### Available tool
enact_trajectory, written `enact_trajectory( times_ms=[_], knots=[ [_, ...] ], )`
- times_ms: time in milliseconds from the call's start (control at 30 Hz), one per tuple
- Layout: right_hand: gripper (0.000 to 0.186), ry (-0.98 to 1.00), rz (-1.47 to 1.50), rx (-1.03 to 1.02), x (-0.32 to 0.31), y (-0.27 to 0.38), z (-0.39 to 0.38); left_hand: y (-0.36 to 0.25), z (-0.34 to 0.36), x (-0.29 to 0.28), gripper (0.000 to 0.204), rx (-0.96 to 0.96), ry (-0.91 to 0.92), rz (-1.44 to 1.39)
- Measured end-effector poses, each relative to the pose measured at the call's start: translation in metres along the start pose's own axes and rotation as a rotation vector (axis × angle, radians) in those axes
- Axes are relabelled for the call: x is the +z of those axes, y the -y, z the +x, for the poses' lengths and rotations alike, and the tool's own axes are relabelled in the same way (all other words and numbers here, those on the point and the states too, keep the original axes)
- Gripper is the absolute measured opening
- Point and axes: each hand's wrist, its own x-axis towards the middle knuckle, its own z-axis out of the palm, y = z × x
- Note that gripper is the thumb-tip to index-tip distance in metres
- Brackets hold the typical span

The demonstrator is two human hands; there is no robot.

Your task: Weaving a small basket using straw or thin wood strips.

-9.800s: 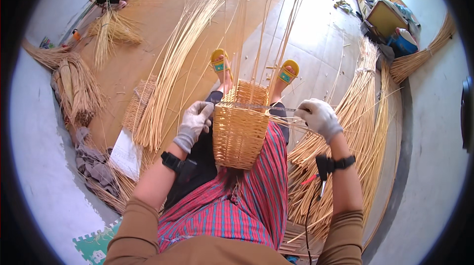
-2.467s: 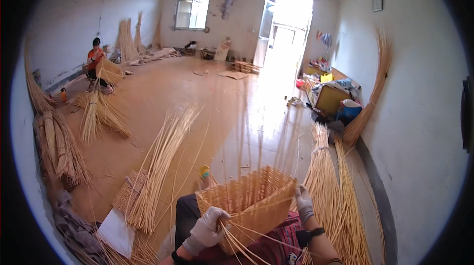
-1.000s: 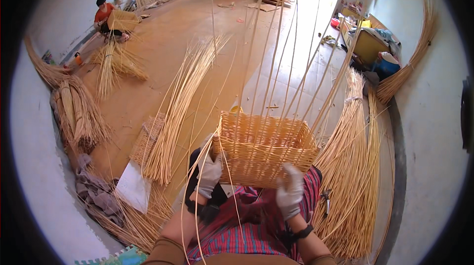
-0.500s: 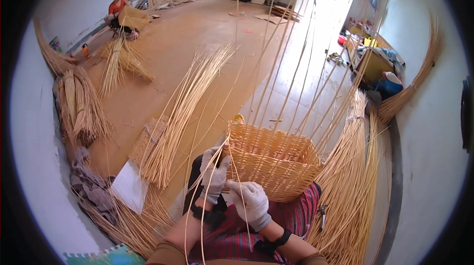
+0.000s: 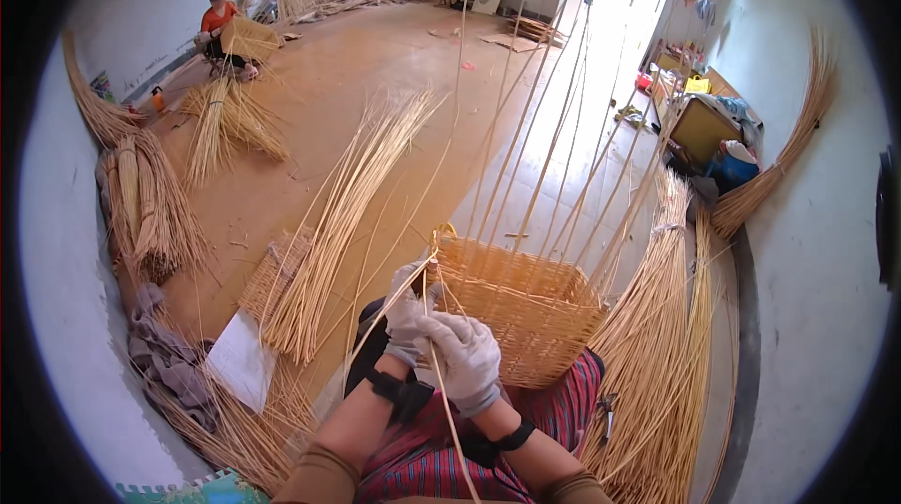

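A woven wicker basket (image 5: 526, 316) with tall upright stakes (image 5: 535, 157) rests tilted on my lap, over a striped cloth (image 5: 413, 452). My gloved left hand (image 5: 405, 316) is closed at the basket's left corner, gripping wicker strands beside the rim. Just to its right, my gloved right hand (image 5: 462, 354) is closed on a long wicker strand (image 5: 452, 429) that trails down toward me. The two hands nearly touch, and the right one partly hides the left fingertips. Other loose strands fan out from the corner toward the lower left.
Bundles of wicker rods lie on the floor, one (image 5: 352, 232) ahead to the left and a larger one (image 5: 648, 354) at my right. Pliers (image 5: 607, 410) lie beside my lap. A white sheet (image 5: 241, 360) is at left. Another person (image 5: 221, 21) sits far left with a woven piece.
My right hand has moved slightly left and up, closer to my left hand. The strand in it now slants down to the right, and the loose strands at the corner have shifted.
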Motion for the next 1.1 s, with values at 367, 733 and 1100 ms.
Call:
enact_trajectory(
  times_ms=[367,733,1100],
  knots=[
    [0.027,-0.308,0.957,1.101,0.010,-0.132,-0.050,0.051,0.014,-0.007,0.050,-0.040,0.065,-0.013],
    [0.022,-0.319,0.665,0.810,0.004,-0.119,0.011,0.027,0.046,-0.014,0.027,-0.116,0.489,0.031],
    [0.037,-0.373,0.503,0.432,-0.017,-0.143,0.043,0.028,0.029,0.007,0.022,-0.154,0.258,-0.109]
  ],
)
